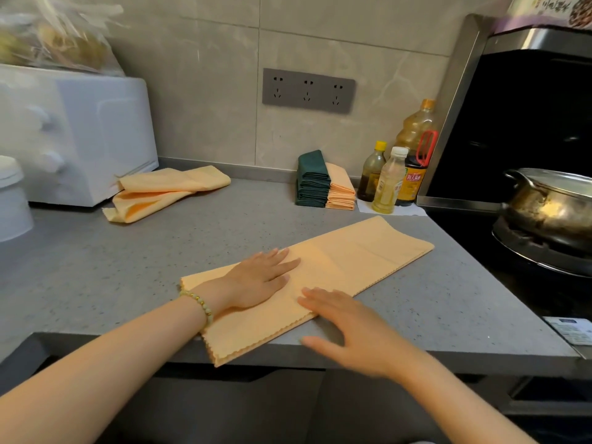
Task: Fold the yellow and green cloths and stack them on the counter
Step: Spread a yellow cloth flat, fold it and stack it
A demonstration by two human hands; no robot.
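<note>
Yellow-orange cloth folded into a long strip (336, 267) lies slantwise on the grey speckled tabletop (112, 267), its near end hanging slightly over the front edge.

- Left hand (256, 277): flat on the strip, fingers straight and together, grip released. Pale bead bracelet (200, 304) on the wrist.
- Right hand (349, 328): fingers spread and straight, grip released, fingertips on the strip's near zigzag edge, palm over bare tabletop. Slightly blurred.
- Back of tabletop, by the wall: stack of folded dark green cloths (312, 181), touching a lower stack of folded yellow cloths (341, 190) on its right.
- Back left: loose heap of unfolded yellow cloths (166, 190), against a white boxy appliance (80, 133).
- Right of the stacks, a cluster of bottles: tall amber oil bottle with red handle (416, 133); dark bottle with yellow cap (371, 174); small clear bottle with white cap (389, 184); dark sauce bottle (415, 181) with a red label carrying white Chinese characters, too small to read. Other labels illegible.
- Wall: grey plate with three sockets (308, 90).
- Far right: steel pot (551, 206) on a black hob. White printed sticker (570, 331) near the tabletop's corner, text unreadable.
</note>
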